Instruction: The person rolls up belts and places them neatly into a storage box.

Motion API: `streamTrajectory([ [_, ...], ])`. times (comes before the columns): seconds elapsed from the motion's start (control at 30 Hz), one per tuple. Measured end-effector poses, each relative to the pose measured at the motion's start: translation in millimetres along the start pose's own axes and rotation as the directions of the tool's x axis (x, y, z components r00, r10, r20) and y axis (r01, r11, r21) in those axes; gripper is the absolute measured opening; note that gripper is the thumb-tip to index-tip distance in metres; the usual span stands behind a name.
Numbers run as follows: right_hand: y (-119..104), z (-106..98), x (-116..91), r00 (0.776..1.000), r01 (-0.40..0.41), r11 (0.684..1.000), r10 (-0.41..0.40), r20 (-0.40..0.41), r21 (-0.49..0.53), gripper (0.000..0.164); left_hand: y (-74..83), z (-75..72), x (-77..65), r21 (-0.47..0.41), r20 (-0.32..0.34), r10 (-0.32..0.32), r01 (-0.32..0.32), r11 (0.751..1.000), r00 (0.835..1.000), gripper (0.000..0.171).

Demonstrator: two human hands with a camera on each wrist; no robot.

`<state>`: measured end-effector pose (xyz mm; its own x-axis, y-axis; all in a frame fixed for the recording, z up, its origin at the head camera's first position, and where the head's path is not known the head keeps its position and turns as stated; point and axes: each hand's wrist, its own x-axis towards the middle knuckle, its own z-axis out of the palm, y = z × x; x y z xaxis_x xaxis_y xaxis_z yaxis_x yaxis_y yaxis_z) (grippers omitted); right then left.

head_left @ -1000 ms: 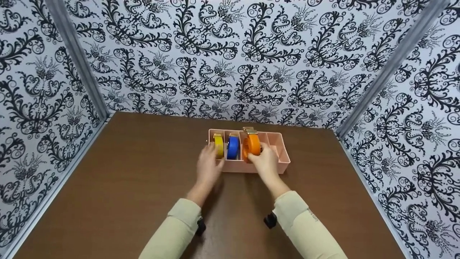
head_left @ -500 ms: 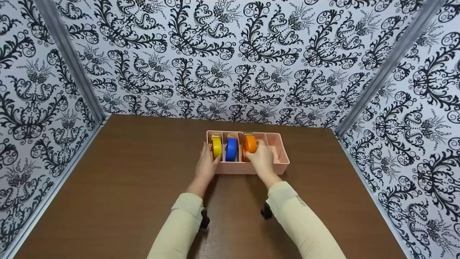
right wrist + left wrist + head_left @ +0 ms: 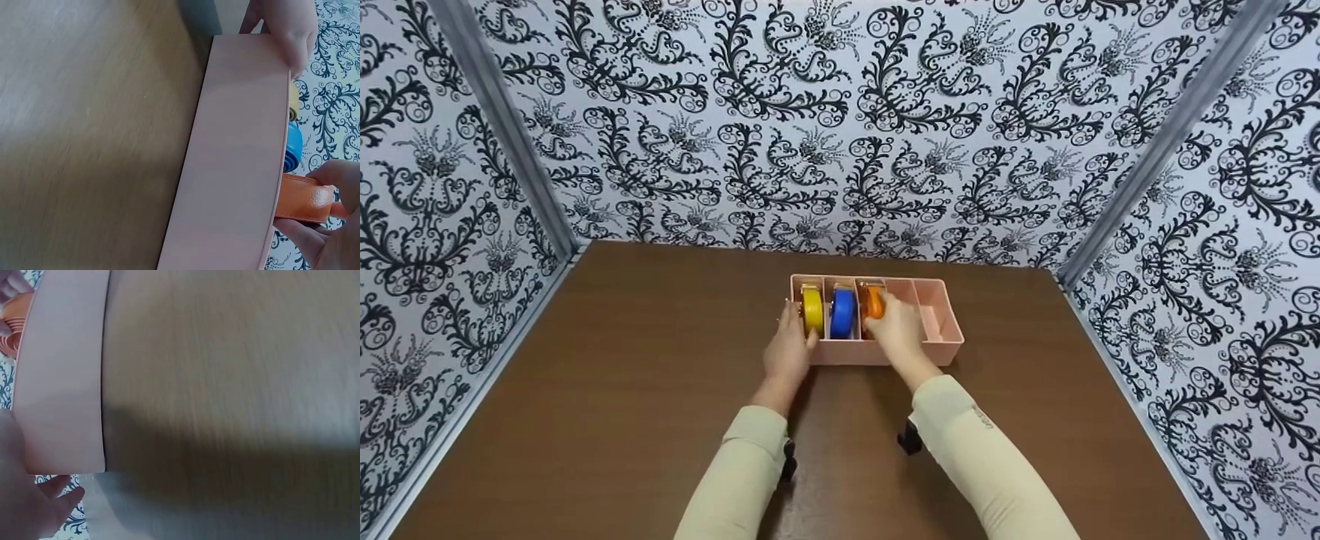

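A pink compartment box (image 3: 851, 353) stands on the table, with rolled belts upright in it. The yellow belt (image 3: 812, 309) occupies the leftmost compartment, and the blue belt (image 3: 842, 312) is beside it. In the third compartment from the left, my right hand (image 3: 900, 326) pinches the rolled orange belt (image 3: 874, 301), which sits partly below the rim. Stitching shows along the orange strap (image 3: 304, 198) in the right wrist view, with thumb and fingers on either side. My left hand (image 3: 788, 349) grips the box's left end, its thumb over the front rim and its fingers around the side.
The brown wooden table (image 3: 660, 375) extends around the box. Patterned wall panels (image 3: 780, 150) rise behind and on both sides, joined by grey corner strips. Two more compartments (image 3: 934, 315) lie to the right, partly behind my right hand.
The orange belt has gone down into the third compartment with my right hand. My left hand has settled onto the box's left end, uncovering the yellow belt.
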<state>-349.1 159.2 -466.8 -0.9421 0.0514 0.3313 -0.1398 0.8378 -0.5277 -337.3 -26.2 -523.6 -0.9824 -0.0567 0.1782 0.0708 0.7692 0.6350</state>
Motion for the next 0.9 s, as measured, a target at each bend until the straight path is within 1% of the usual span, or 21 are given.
streamTrajectory([
  [0.07, 2, 3, 1, 1.000, 0.003, 1.000, -0.003, 0.013, -0.017, 0.051, 0.4, -0.4, 0.1, 0.057, 0.001, 0.000, 0.000, 0.998, 1.000, 0.065],
  [0.13, 5, 7, 2, 1.000, 0.011, 0.999, -0.011, 0.019, -0.034, 0.050, 0.9, -0.1, -0.1, 0.094, 0.002, 0.003, -0.003, 0.996, 1.000, 0.066],
  [0.27, 8, 17, 2, 1.000, 0.023, 0.998, -0.021, 0.023, -0.066, 0.048, 0.5, 0.9, 0.3, 0.116, 0.001, 0.010, -0.010, 0.993, 1.000, 0.065],
  [0.4, 4, 21, 3, 0.999, 0.013, 0.996, -0.009, 0.040, -0.084, 0.049, -1.0, 0.9, 2.8, 0.133, -0.008, 0.007, -0.006, 0.991, 1.000, 0.065],
  [0.53, 1, 19, 3, 0.999, 0.003, 0.996, 0.002, 0.053, -0.087, 0.050, 0.5, 0.4, 3.5, 0.143, -0.014, 0.001, 0.001, 0.990, 1.000, 0.065],
  [0.6, 0, 18, 4, 0.998, 0.009, 0.994, -0.002, 0.066, -0.109, 0.050, 0.9, 0.1, 3.9, 0.143, -0.013, -0.001, 0.003, 0.990, 1.000, 0.065],
  [0.77, -1, 13, 3, 0.995, 0.068, 0.976, -0.051, 0.087, -0.207, 0.038, 0.8, 0.6, 2.2, 0.146, -0.002, -0.002, 0.002, 0.989, 1.000, 0.066],
  [0.9, -2, 7, 2, 0.992, 0.118, 0.964, -0.101, 0.079, -0.238, 0.030, -0.2, 0.9, 0.6, 0.151, -0.001, -0.001, 0.001, 0.989, 1.000, 0.066],
])
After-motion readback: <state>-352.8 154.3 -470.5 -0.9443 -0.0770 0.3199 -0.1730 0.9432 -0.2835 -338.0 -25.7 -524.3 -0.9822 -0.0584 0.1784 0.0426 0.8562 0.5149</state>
